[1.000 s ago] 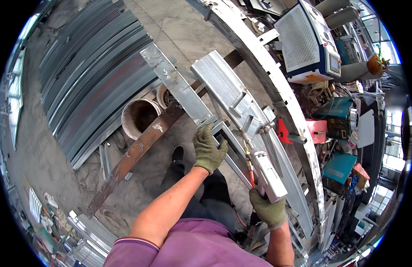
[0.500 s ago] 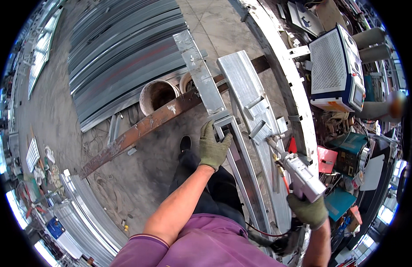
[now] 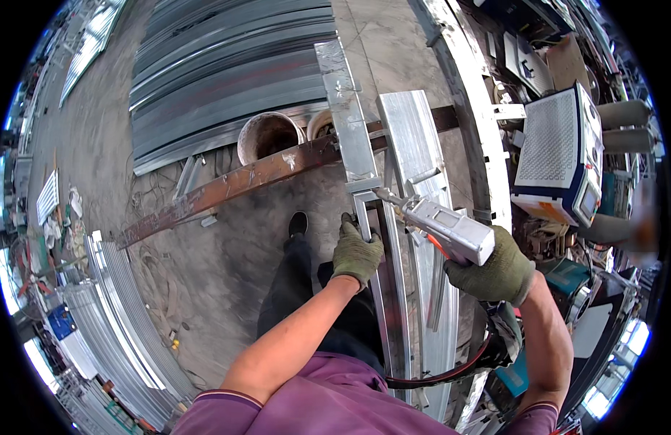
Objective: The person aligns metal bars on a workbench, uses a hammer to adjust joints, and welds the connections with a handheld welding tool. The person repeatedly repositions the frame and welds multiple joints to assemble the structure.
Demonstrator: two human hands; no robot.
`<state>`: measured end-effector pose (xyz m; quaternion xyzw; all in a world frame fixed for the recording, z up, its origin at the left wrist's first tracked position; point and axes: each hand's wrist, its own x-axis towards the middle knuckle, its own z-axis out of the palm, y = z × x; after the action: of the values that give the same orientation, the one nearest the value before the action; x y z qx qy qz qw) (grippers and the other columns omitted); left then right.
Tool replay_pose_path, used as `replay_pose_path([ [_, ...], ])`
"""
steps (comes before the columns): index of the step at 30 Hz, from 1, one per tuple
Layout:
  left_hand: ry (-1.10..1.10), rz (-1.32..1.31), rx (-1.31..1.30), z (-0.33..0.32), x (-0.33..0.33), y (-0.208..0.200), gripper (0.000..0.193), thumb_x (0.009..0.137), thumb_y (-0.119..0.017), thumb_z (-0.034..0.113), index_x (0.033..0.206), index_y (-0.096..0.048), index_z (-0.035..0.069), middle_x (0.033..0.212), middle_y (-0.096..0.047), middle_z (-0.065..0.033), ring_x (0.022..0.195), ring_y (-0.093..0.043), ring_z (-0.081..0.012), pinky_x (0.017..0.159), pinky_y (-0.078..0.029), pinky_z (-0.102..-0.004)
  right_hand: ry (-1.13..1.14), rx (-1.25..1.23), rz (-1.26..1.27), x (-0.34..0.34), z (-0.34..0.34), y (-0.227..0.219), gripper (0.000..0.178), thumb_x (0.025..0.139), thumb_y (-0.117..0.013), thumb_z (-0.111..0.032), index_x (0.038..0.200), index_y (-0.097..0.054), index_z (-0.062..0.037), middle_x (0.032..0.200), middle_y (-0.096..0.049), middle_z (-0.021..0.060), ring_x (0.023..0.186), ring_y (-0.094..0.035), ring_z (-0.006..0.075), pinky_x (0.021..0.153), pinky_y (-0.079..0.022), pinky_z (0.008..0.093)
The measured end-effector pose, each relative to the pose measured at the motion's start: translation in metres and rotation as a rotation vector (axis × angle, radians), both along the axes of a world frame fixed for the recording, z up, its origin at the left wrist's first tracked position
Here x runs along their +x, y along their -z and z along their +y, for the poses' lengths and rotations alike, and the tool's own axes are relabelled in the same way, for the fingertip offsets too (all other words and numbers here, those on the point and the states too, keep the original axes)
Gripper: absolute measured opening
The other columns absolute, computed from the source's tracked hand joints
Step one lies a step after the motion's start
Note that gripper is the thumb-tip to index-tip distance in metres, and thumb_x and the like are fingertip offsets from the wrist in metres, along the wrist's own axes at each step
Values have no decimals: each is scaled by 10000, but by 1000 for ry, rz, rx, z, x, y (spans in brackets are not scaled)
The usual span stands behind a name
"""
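My right hand (image 3: 498, 268), in an olive glove, grips a silver, boxy welding gun (image 3: 451, 226). The gun's narrow nozzle points left, at a corner of a long metal frame (image 3: 366, 194), and looks to touch it or nearly so. My gloved left hand (image 3: 357, 254) holds the frame's side rail just below that corner, fingers on one side and thumb on the other. Beyond the corner a flat galvanized bar (image 3: 346, 109) runs away from me. Right of the frame lies a wide galvanized channel (image 3: 411, 130) with short metal pieces on it.
A rusty brown beam (image 3: 241, 177) crosses under the metal pieces. Behind it stand a bucket (image 3: 246, 148) and stacked metal profiles (image 3: 227, 80). At right are a white perforated machine box (image 3: 553, 145) and a long pale steel beam (image 3: 462, 94). A dark cable (image 3: 440, 377) loops near my waist.
My right hand has brought the welding gun up and left, from beside the wide channel to the frame's corner. My left hand has slid down from the corner onto the side rail.
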<state>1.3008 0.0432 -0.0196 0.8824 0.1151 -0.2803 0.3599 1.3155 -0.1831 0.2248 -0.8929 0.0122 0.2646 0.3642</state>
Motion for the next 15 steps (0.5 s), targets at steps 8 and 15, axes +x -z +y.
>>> replay_pose_path([
  [8,-65,-112,-18,-7,-14,2,866,975,-637,269,1643,-256,-130,1516,-580,-341,1239,-687,-481,1073,-558,-504,-87,39,24,12,-3,35,368,848,-801,-232,1150,-755,-25,838,-758,181,761,-762,356,713,-613,425],
  [15,28,-231,74,-7,-21,16,859,968,-643,276,1614,-286,-163,1481,-569,-396,1212,-694,-497,1044,-572,-524,-105,85,53,18,1,42,357,849,-808,-208,1151,-751,-26,823,-751,167,724,-747,324,693,-604,413],
])
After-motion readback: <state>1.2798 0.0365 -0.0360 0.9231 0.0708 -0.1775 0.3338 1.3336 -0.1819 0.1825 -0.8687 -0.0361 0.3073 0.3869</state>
